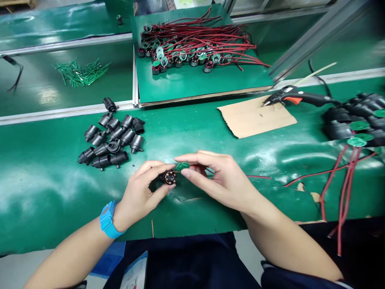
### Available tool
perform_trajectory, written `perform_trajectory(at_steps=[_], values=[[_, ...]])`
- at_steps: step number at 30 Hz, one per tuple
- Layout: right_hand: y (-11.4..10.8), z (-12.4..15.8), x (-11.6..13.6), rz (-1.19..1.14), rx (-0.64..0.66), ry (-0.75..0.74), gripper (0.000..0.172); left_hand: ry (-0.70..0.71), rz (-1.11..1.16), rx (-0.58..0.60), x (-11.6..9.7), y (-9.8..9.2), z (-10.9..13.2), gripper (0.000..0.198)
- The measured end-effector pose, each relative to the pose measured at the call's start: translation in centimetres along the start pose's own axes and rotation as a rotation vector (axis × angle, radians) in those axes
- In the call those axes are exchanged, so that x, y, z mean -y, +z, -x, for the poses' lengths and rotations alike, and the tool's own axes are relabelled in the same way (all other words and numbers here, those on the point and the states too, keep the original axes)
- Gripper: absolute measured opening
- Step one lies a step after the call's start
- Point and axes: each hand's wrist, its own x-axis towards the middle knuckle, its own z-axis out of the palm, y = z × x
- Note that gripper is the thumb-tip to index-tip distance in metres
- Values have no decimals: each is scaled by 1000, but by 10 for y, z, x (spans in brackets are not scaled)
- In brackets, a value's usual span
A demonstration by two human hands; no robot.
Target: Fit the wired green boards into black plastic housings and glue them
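Observation:
Between the thumb and fingers of my left hand [147,186] is a small black motor part [169,177], its copper-marked open end facing right and up. My right hand [218,176] pinches a small round green board [183,165] just above and right of that part. Red wire [259,177] runs from beneath my right hand across the mat. A blue band [108,220] circles my left wrist. Both hands are close together over the green table [195,216] near its front edge.
Black plastic housings [112,140] lie left of centre. Wired motor parts [192,52] cover a raised green board [186,86]. A glue gun [297,96] rests on cardboard [255,116]. Green strips [81,72] lie back left; black housings with red wires [357,120] are at right.

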Motion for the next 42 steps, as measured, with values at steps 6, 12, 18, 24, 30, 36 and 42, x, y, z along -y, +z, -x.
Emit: perform_trajectory(at_steps=[6,12,18,24,30,36,42], values=[[-2,0,0,41,1,-52,20,-27,60,37,3,1,-1,37],[-5,1,-2,5,86,-35,29,-23,77,-83,5,1,-1,39],[3,-7,-20,-216,302,174,34,49,-59,50,17,7,-6,30],[24,-8,-26,-491,244,269,34,156,-148,-63,16,10,-1,29],[36,-6,-24,-327,162,211,32,228,-279,-44,9,8,3,31],[20,-4,-15,-192,219,211,30,240,-344,-46,8,8,4,37],[5,32,18,303,63,16,27,385,-333,-49,4,-2,1,48]])
